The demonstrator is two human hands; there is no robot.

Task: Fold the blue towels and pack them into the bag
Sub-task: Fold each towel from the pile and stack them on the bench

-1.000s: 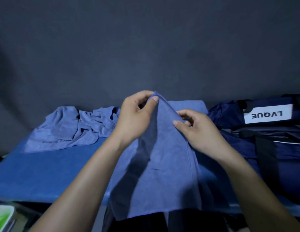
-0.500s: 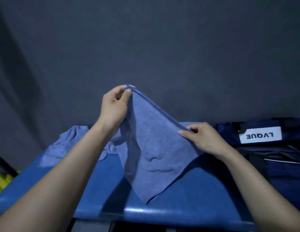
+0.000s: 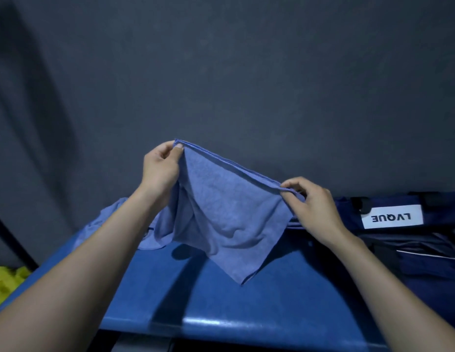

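The white label (image 3: 392, 217) on the bag (image 3: 409, 247) reads "LVQUE", upside down from where I stand; it is the only writing I can read. The bag is navy and sits on the right end of the worktop (image 3: 221, 301), cut off by the right edge of the view, so I cannot see whether it is open.

I hold a blue towel (image 3: 229, 219) up above the worktop by its top edge. My left hand (image 3: 160, 168) pinches the higher corner between thumb and fingers; my right hand (image 3: 312, 207) pinches the lower corner, nearer the bag. My hands are well apart, and the edge between them runs taut, sloping down to the right. It seems to be doubled, two layers together. The rest hangs in a loose triangle, its tip low over the blue worktop; I cannot tell whether it touches.

Behind my left arm lies a second towel (image 3: 112, 219), crumpled on the worktop and mostly hidden by the arm and the held towel. At the lower left, something yellow (image 3: 6, 283) is cut off by the frame and too dim to make out.
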